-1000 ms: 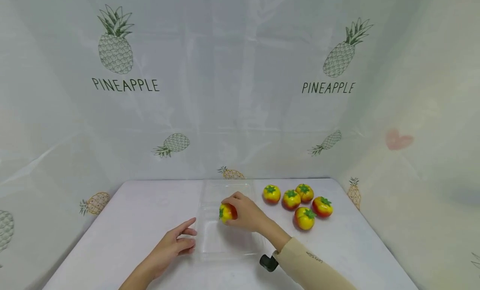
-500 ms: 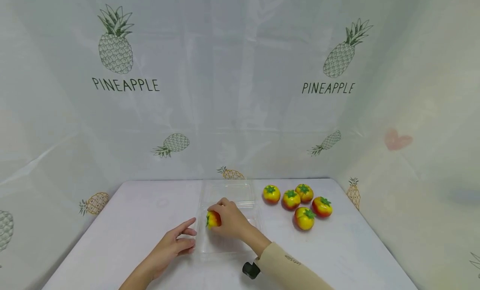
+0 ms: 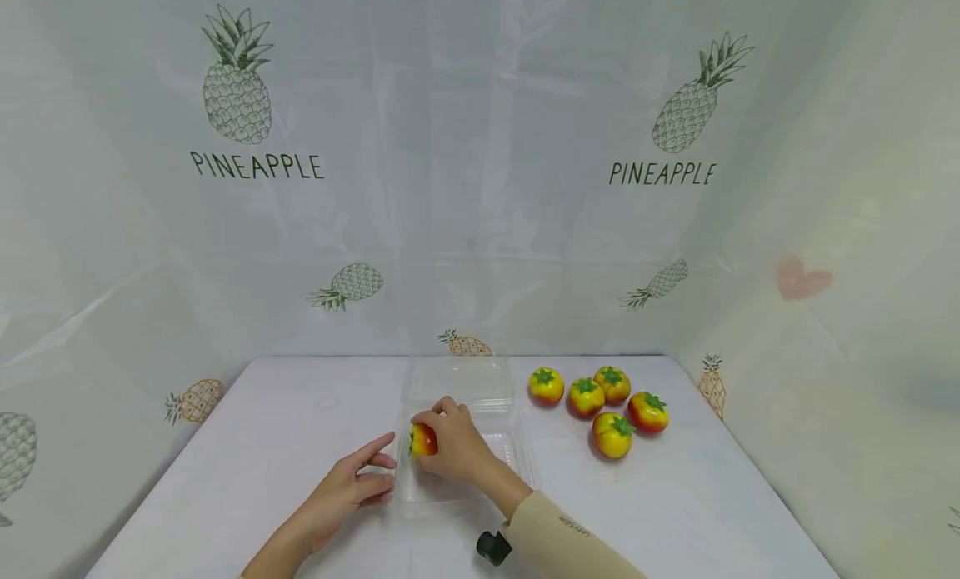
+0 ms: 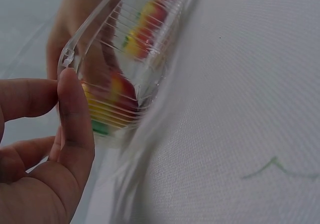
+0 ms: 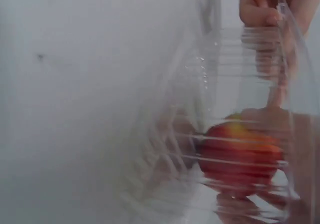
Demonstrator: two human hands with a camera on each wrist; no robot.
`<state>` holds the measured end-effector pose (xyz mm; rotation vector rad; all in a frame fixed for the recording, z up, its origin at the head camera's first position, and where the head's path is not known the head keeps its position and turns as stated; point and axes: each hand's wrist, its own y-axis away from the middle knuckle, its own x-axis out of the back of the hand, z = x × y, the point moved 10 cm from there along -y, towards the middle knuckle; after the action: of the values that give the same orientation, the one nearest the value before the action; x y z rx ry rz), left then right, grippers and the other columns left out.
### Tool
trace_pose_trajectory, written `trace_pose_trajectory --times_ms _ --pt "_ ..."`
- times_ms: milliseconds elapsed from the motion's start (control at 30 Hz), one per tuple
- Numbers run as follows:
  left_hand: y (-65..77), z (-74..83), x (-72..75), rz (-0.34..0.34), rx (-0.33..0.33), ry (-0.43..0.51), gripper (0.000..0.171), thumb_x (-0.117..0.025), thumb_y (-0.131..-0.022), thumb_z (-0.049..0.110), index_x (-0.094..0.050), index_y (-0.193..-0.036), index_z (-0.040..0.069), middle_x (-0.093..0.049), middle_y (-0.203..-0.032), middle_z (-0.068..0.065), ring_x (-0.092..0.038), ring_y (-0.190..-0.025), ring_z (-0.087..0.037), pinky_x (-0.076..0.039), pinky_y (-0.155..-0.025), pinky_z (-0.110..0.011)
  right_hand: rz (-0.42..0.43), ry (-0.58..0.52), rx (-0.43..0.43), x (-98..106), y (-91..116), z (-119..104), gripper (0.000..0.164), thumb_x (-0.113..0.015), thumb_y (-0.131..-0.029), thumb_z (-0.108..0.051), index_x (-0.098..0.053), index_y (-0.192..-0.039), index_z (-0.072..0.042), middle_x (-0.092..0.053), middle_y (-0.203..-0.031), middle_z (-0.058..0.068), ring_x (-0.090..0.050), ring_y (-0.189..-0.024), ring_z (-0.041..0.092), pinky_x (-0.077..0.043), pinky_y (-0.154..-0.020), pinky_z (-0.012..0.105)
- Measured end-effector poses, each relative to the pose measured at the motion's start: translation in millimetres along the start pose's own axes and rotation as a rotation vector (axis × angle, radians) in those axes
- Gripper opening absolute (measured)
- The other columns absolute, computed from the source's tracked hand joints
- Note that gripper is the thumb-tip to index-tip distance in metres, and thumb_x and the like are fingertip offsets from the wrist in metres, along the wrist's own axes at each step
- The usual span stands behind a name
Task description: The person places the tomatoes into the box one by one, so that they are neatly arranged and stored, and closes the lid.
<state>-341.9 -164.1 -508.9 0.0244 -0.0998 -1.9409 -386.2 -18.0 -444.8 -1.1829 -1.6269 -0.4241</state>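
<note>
A yellow-and-red toy persimmon with a green leafy top is at the left side of a clear plastic clamshell box. My right hand grips it from the right, fingers over the far side and thumb at the near side. In the left wrist view the persimmon shows through the box's ribbed wall, low inside. My left hand is outside the box's left wall, index finger and thumb extended apart. Its fingertips are right at the rim in the left wrist view.
Several more toy persimmons lie in a loose group on the white table, right of the box. The box's lid lies folded back toward the pineapple-print curtain. A black wrist camera hangs under the right sleeve.
My right hand has carried the persimmon left and slightly nearer, from over the middle of the box to its left side. My left hand has stayed in place.
</note>
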Motion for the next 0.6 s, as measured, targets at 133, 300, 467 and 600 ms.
trace_pose_trajectory --times_ms 133,300,467,600 --pt "-0.2 -1.0 -0.8 -0.001 0.001 -0.001 0.077 -0.069 -0.103 0.013 -0.027 -0.167 0.003 -0.047 -0.136 -0.022 -0.066 -0.097 -0.017 -0.061 -0.09 -0.028 0.046 -0.044 -0.012 -4.2 2.6 2.7 0.055 -0.09 -0.086 -0.028 -0.067 -0.135 -0.021 -0.055 -0.125 0.002 -0.048 -0.106 0.018 -0.057 -0.088 0.024" --pt "-0.4 -1.7 0.3 0.002 0.004 -0.006 0.077 -0.068 -0.104 0.013 -0.026 -0.167 0.002 -0.047 -0.137 -0.023 -0.067 -0.097 -0.017 -0.06 -0.09 -0.028 0.085 -0.08 -0.015 -5.9 4.0 0.8 0.054 -0.091 -0.085 -0.026 -0.066 -0.132 -0.017 -0.056 -0.126 0.003 -0.049 -0.109 0.021 -0.058 -0.09 0.027" --pt "-1.1 -1.7 0.3 0.0 0.006 -0.007 0.076 -0.068 -0.104 0.012 -0.027 -0.167 0.002 -0.047 -0.136 -0.023 -0.067 -0.095 -0.017 -0.061 -0.089 -0.027 0.102 -0.082 -0.009 -6.6 4.6 -1.2 0.053 -0.091 -0.085 -0.025 -0.068 -0.133 -0.019 -0.056 -0.128 0.004 -0.048 -0.111 0.022 -0.059 -0.092 0.028" --pt "-1.5 -1.6 0.4 0.002 0.006 -0.009 0.077 -0.069 -0.103 0.013 -0.027 -0.167 0.002 -0.047 -0.136 -0.023 -0.067 -0.095 -0.017 -0.061 -0.089 -0.027 0.114 -0.069 -0.002 -6.4 4.2 -2.6 0.052 -0.091 -0.085 -0.024 -0.07 -0.133 -0.019 -0.056 -0.127 0.005 -0.049 -0.111 0.022 -0.059 -0.092 0.028"
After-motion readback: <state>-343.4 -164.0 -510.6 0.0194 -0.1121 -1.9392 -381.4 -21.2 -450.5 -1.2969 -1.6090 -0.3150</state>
